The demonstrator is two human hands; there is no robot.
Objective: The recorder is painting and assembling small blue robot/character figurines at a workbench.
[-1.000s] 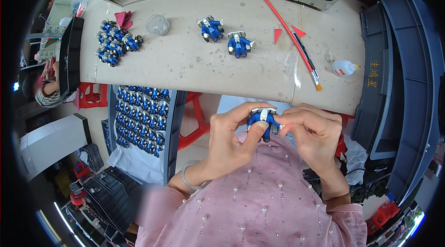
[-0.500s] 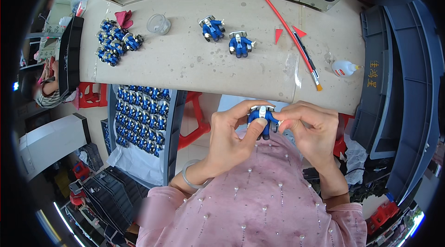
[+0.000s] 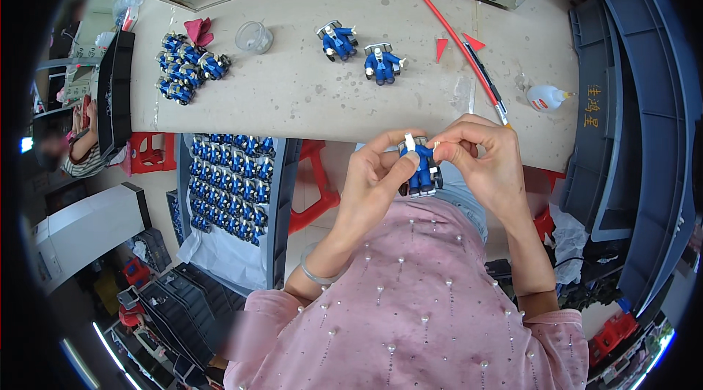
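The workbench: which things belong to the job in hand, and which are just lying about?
Probably part of the job:
blue figurine, held by left hand and right hand
two similar figurines
clustered figurines

Apparently just lying about, untouched:
red brush
white bottle
clear cup
red cloth

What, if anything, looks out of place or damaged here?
Dark blotches dot the worktop, so it looks stained or worn. Two small red triangles lie loose beside the red-handled brush, perhaps stray scraps.
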